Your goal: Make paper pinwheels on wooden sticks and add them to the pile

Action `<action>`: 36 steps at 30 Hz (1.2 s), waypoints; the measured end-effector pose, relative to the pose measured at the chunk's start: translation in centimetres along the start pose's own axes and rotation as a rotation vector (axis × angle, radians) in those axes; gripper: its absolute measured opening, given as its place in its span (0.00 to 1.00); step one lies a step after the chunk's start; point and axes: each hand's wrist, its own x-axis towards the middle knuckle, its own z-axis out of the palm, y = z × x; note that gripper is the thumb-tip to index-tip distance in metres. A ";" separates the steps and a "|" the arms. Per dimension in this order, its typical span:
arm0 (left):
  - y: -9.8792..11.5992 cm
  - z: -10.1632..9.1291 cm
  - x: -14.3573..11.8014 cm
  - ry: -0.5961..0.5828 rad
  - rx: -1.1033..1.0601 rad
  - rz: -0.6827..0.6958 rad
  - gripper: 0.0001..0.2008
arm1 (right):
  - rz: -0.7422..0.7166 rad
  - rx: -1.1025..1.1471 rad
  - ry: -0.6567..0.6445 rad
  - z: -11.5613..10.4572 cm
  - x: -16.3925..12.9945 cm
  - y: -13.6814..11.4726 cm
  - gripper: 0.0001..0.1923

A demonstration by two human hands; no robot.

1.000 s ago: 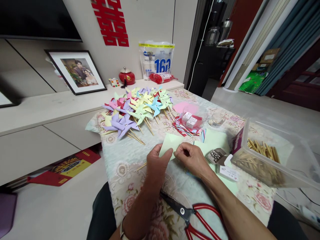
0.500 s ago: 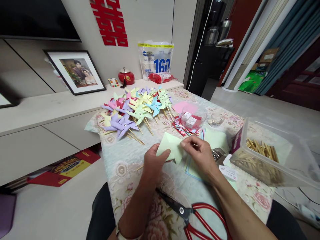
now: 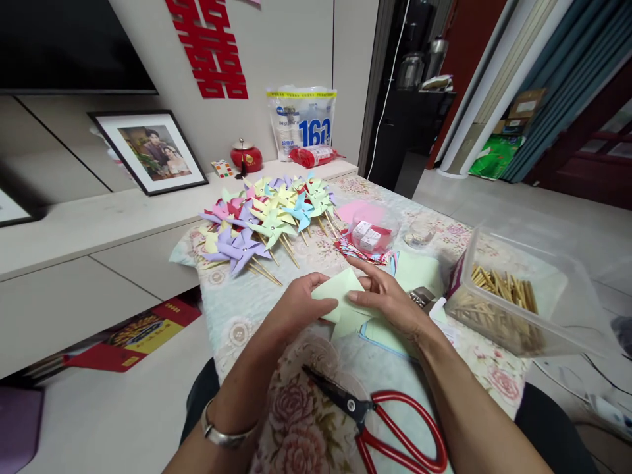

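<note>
A pale green paper piece (image 3: 340, 289), cut into flaps, is held between both hands above the table. My left hand (image 3: 303, 303) pinches its left edge, thumb on top. On the right side my right hand (image 3: 382, 293) grips it with the thumb in front and the index finger stretched out past it. One flap of the paper hangs down below the hands. Red-handled scissors (image 3: 363, 411) lie partly spread on the cloth beneath my forearms. Under my right hand rests a stack of green and blue paper (image 3: 388, 337).
Many finished paper pinwheels (image 3: 271, 224) on sticks are heaped at the far left of the table. A clear bin of wooden sticks (image 3: 503, 299) stands at right. Behind my right hand are a small metal-filled box (image 3: 422, 297), paper strips (image 3: 363, 252) and a plastic tub (image 3: 378, 227).
My right hand has shifted from pinching the paper's right corner to gripping it with the thumb on its face. The paper has turned, and a flap now hangs lower.
</note>
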 end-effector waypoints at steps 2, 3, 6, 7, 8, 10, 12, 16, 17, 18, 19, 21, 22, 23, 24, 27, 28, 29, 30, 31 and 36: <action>0.3 -0.1 0.2 -0.035 0.042 0.004 0.19 | 0.018 0.018 -0.001 0.2 0.1 0.1 0.50; 0.3 -0.1 0.3 -0.046 0.066 0.008 0.19 | 0.019 0.017 0.000 0.2 0.1 0.2 0.51; 0.2 -0.3 0.6 -0.068 0.120 0.014 0.18 | 0.018 0.019 -0.013 0.3 0.4 0.5 0.52; 0.1 -0.3 0.7 -0.075 0.131 0.013 0.18 | 0.010 0.016 -0.015 0.2 0.5 0.6 0.53; 0.1 -0.4 0.8 -0.084 0.141 0.011 0.18 | -0.002 0.008 -0.014 0.2 0.6 0.7 0.53; 0.2 -0.4 0.9 -0.101 0.156 0.003 0.18 | -0.024 -0.021 -0.004 0.1 0.7 0.9 0.52; 0.3 -0.3 0.8 -0.112 0.163 -0.012 0.18 | -0.025 -0.044 -0.004 0.0 0.8 1.2 0.52; 0.7 0.0 0.7 -0.122 0.134 -0.038 0.18 | -0.007 -0.044 -0.027 -0.2 0.8 1.5 0.53; 0.8 0.0 0.7 -0.123 0.126 -0.044 0.18 | -0.009 -0.043 -0.023 -0.2 0.8 1.5 0.52; 0.9 0.0 0.7 -0.120 0.116 -0.050 0.18 | -0.014 -0.044 -0.014 -0.2 0.8 1.6 0.52; 1.0 0.0 0.7 -0.115 0.103 -0.058 0.19 | -0.018 -0.045 -0.003 -0.2 0.7 1.6 0.51; 1.2 -0.2 0.7 -0.105 0.067 -0.071 0.22 | -0.033 -0.042 0.024 -0.2 0.8 1.7 0.50; 1.3 -0.4 0.6 -0.098 0.042 -0.074 0.24 | -0.043 -0.031 0.038 -0.2 0.8 1.7 0.49; 1.3 -0.5 0.5 -0.090 0.010 -0.071 0.25 | -0.056 -0.014 0.055 -0.2 0.9 1.8 0.49; 1.1 -0.6 0.4 -0.084 -0.029 -0.063 0.25 | -0.069 0.006 0.073 -0.2 1.0 1.8 0.49; 0.1 -0.3 -0.2 -0.058 -0.178 -0.023 0.24 | -0.113 0.051 0.156 -0.2 1.3 1.9 0.48; -0.3 0.0 -0.3 -0.045 -0.222 -0.011 0.24 | -0.123 0.058 0.188 -0.1 1.3 1.9 0.48; -0.8 0.4 -0.5 -0.016 -0.255 0.003 0.23 | -0.129 0.067 0.217 -0.1 1.4 1.8 0.48; -1.3 0.9 -0.6 0.011 -0.270 0.014 0.23 | -0.131 0.078 0.240 0.0 1.3 1.7 0.49; -1.7 1.5 -0.7 0.039 -0.272 0.024 0.22 | -0.129 0.092 0.258 0.2 1.3 1.6 0.50; -2.7 4.0 -0.3 0.194 -0.329 0.086 0.20 | -0.121 0.113 0.281 0.8 1.1 1.2 0.51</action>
